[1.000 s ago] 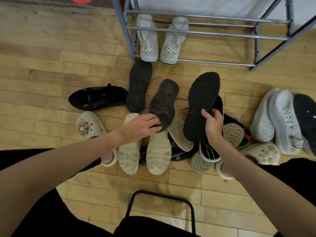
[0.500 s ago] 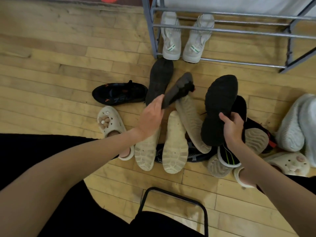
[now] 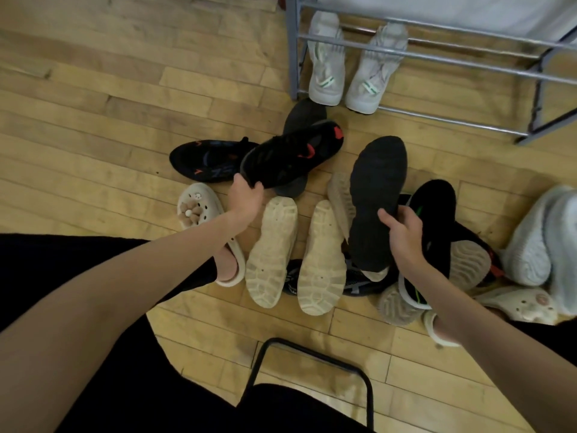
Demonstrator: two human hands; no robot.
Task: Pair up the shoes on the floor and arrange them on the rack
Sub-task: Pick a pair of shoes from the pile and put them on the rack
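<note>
My left hand (image 3: 245, 198) grips the toe end of a black sneaker with red marks (image 3: 293, 154), lifted and turned upper side up above the pile. My right hand (image 3: 402, 229) holds a dark shoe (image 3: 376, 195) sole up by its edge. A matching black sneaker with red marks (image 3: 207, 159) lies on the floor to the left. Another dark sole (image 3: 304, 115) lies partly under the lifted sneaker. Two beige soles (image 3: 271, 251) face up in front of me. A pair of white sneakers (image 3: 349, 67) stands on the bottom rail of the grey metal rack (image 3: 452, 59).
White sneakers (image 3: 543, 239) lie at the far right. My feet wear cream clogs, the left clog (image 3: 199, 210) with a flower charm and the right clog (image 3: 521, 304) beside the pile. A black sock shoe with green stripe (image 3: 432, 214) lies under my right hand. A black chair frame (image 3: 312, 354) is below.
My left hand lifted the upside-down dark shoe and turned it over, showing a black upper with red marks. My right hand kept hold of its shoe. The view shifted left.
</note>
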